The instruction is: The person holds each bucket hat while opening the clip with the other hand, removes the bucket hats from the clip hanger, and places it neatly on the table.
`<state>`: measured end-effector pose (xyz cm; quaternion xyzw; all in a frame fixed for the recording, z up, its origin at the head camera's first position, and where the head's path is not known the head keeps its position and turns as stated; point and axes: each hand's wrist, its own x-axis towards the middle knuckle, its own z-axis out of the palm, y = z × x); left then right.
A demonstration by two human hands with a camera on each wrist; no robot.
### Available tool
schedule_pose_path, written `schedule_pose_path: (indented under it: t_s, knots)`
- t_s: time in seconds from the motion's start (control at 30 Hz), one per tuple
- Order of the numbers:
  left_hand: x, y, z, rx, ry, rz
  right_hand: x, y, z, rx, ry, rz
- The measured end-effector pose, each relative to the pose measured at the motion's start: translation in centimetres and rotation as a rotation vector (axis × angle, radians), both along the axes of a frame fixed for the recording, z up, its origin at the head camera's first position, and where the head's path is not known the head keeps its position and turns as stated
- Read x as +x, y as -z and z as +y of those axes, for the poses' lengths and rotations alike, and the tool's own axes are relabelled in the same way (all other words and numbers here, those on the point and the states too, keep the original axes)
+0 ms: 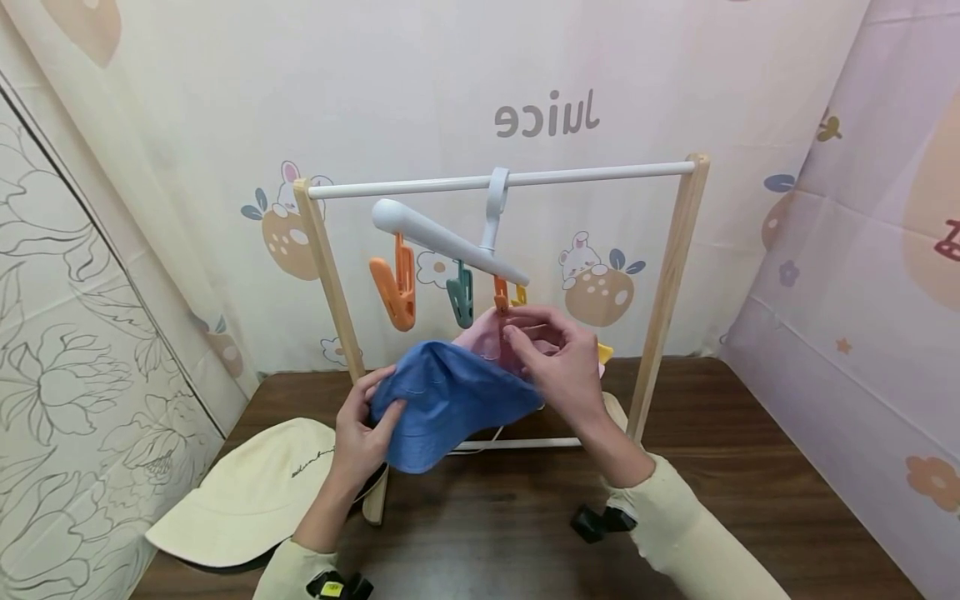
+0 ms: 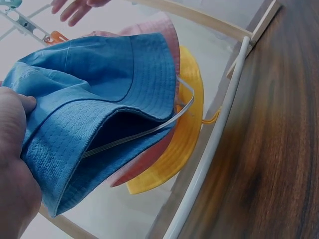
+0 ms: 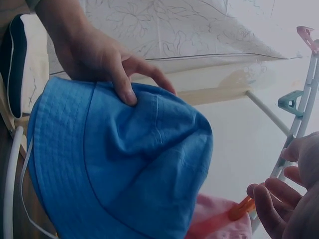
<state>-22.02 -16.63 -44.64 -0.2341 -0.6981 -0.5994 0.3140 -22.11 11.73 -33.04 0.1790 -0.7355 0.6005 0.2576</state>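
My left hand [image 1: 362, 429] pinches the blue bucket hat [image 1: 446, 392] at one side, thumb pressed on the near face of the cloth. My right hand [image 1: 562, 358] pinches nothing that I can see: from the wrist feeds its fingers look loosely bent and parted, just beside the rear orange clip [image 1: 501, 293]. The blue hat is held up below the clip hanger [image 1: 442, 237], in front of the other hats and on no clip; a white cord [image 2: 144, 133] loops out from its brim.

Outward from there, the rear orange clip grips a pink hat [image 2: 172, 35], with a yellow hat [image 2: 192, 99] behind it and a yellow clip [image 1: 519, 296] close by. The green clip [image 1: 461, 296] and the front orange clip [image 1: 397, 292] hang without a hat. The hanger hooks over the white rod [image 1: 585, 175] of a wooden-sided rack, and a cream hat [image 1: 255, 483] lies on the dark table [image 1: 750, 467] to my left.

I judge the step as bringing the blue hat up for clipping. Next I'd want the right hand to squeeze the green clip apart while the left feeds the crown's soft fold between its prongs, keeping the cord out.
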Motion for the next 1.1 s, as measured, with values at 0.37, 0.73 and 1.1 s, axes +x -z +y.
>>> schedule_pose_path:
  t_s: [0.37,0.73,1.1]
  knots:
    - [0.2,0.0,-0.4,-0.002,-0.015,-0.027,0.1,0.2,1.4,-0.021,0.003,0.024]
    - [0.5,0.0,-0.9,-0.005,-0.037,-0.061,0.2,1.0,2.3,-0.004,0.016,0.018]
    - [0.4,0.0,-1.3,-0.001,-0.03,-0.016,0.2,1.8,3.0,-0.007,0.026,-0.012]
